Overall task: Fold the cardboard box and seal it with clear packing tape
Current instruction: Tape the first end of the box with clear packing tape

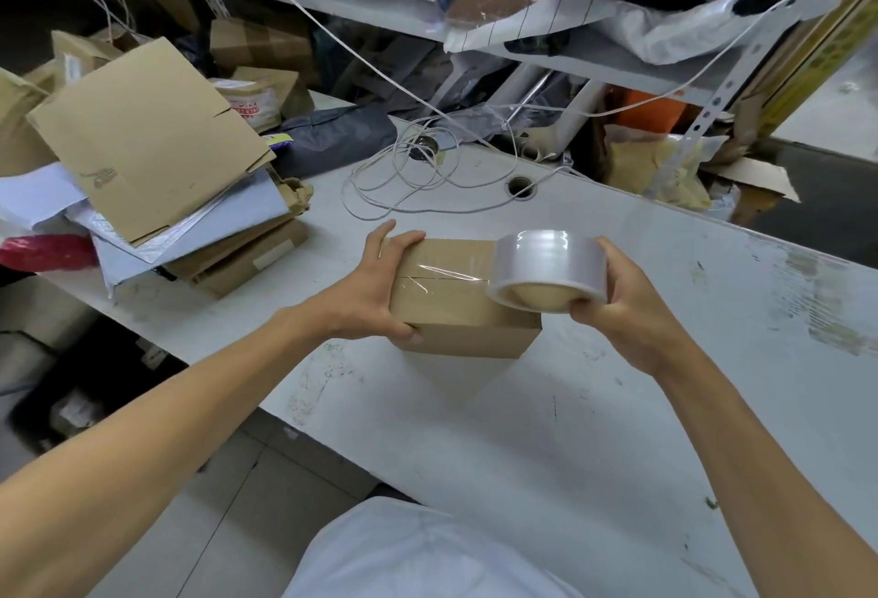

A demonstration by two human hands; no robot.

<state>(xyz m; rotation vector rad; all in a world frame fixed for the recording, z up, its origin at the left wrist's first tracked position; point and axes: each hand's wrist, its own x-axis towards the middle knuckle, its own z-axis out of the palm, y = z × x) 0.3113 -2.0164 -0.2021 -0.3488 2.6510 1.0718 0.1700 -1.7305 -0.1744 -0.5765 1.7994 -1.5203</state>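
Note:
A small brown cardboard box [456,307] stands closed on the white table [522,431], its top flaps meeting in a centre seam. A strip of clear tape [442,272] lies along that seam. My left hand [380,283] grips the box's left end, thumb on the near side and fingers over the far edge. My right hand [627,307] holds a roll of clear packing tape [548,269] just above the box's right end, with the strip running from the roll onto the top. The roll hides the right part of the box top.
A heap of flat cardboard sheets [147,136] and mailers lies at the table's left. Loose white cord [418,179] coils behind the box near a cable hole [520,187]. Cluttered shelves [522,17] with bags stand behind. The table's near edge drops to the floor at the left.

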